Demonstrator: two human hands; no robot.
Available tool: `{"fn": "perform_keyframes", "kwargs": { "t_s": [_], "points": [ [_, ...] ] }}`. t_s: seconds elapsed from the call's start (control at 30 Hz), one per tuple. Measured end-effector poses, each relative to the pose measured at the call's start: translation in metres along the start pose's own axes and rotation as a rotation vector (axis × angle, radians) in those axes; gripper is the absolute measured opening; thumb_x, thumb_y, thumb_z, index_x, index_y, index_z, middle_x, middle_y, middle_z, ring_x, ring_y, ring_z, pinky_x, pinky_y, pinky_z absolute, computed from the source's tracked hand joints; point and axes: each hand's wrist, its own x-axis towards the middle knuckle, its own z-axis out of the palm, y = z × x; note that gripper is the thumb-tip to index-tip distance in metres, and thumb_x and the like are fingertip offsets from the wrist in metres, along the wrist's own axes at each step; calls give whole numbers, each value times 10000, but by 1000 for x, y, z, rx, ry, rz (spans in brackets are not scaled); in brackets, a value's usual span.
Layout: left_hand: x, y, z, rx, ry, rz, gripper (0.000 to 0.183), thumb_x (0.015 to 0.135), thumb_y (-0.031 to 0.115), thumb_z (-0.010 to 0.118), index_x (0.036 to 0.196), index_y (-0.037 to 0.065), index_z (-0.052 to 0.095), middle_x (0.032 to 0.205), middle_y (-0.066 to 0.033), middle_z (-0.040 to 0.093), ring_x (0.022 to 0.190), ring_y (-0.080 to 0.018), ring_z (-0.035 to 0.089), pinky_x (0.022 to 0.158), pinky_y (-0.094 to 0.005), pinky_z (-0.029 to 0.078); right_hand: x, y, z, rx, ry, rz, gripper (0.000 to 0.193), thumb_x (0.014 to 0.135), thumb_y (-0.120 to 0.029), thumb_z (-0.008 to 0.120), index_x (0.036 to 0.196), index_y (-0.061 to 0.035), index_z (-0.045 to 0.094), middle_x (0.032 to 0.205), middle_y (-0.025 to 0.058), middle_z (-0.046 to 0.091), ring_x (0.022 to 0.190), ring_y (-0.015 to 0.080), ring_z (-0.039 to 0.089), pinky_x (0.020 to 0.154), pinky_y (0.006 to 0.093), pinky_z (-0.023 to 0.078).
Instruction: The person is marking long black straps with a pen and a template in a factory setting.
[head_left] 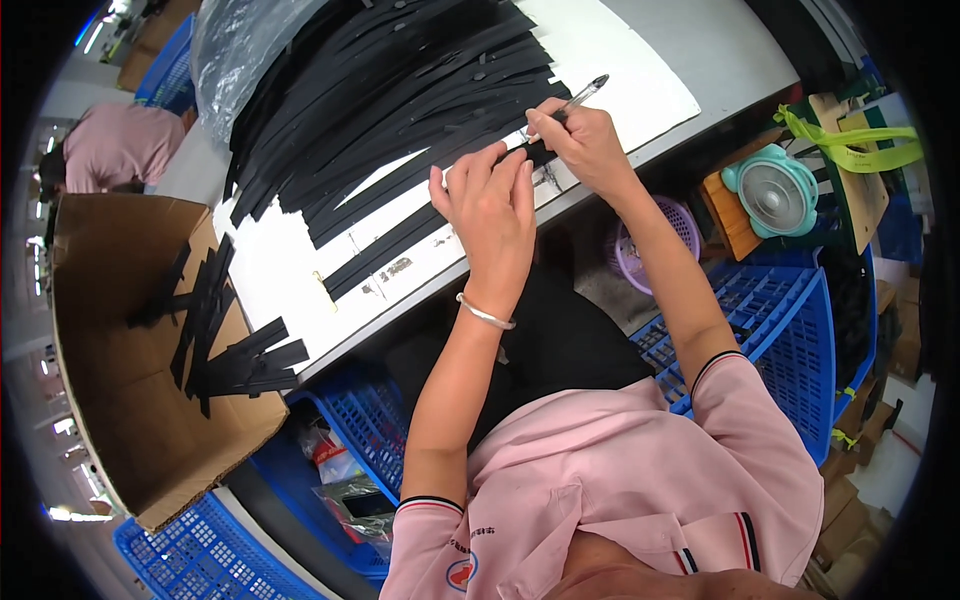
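A clear-barrelled pen (588,91) is gripped in my right hand (583,148), its lower end down by a black strip near the table's front edge. My left hand (488,205) lies beside it, fingers stretched out and pressing on that black strip (385,255), which runs along the white board (290,290). Whether the pen's tip touches the strip is hidden by my fingers. Beyond both hands a broad heap of flat black strips (400,95) covers much of the board. Small dark marks (390,278) show on the board in front of the strip.
At the left an open cardboard box (110,370) holds several black strips. Clear plastic (235,75) lies by the heap. Blue crates (790,330) stand at my right, near a purple basket (672,240) and a turquoise fan (778,195). Another person (120,148) bends over at far left.
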Motion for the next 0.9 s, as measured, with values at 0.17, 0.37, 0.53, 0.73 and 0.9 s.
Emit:
{"fn": "perform_keyframes", "kwargs": {
  "t_s": [0.17, 0.37, 0.53, 0.73, 0.9],
  "points": [
    [1, -4, 15, 0, 5, -36, 100, 901, 121, 748, 980, 64, 771, 1101, -32, 702, 1089, -249, 603, 1167, -545, 282, 0, -1, -1, -52, -7, -7, 292, 984, -171, 674, 802, 57, 682, 745, 62, 699, 559, 119, 557, 548, 286, 444],
    [0, -2, 17, 27, 20, -32, 97, 878, 110, 754, 967, 72, 764, 1092, -24, 704, 1087, -245, 605, 1167, -536, 285, 0, 4, 0, -184, -8, -28, 271, 966, -188, 685, 796, 24, 687, 687, 80, 661, 521, 182, 539, 527, 301, 436],
    [-1, -4, 15, 79, 13, -35, 101, 890, 151, 757, 983, 113, 767, 1103, -2, 724, 1114, -229, 613, 1150, -486, 293, -4, -2, -6, -40, -37, -39, 268, 965, -197, 673, 801, 13, 699, 651, 89, 668, 538, 168, 593, 540, 304, 453],
    [0, -3, 16, 71, 18, -29, 101, 890, 151, 757, 983, 115, 764, 1100, 1, 722, 1113, -226, 610, 1147, -482, 293, -4, -3, -9, -82, -82, -76, 247, 949, -188, 666, 810, 13, 701, 652, 100, 672, 549, 181, 617, 548, 319, 461],
    [-1, -6, 13, 61, 1, -25, 147, 879, 117, 741, 1022, 88, 757, 1143, -32, 688, 1129, -256, 590, 1172, -583, 258, -1, 8, -7, -194, -133, -124, 238, 942, -200, 662, 835, 10, 697, 644, 122, 646, 567, 201, 639, 557, 326, 466]
  ]
}}
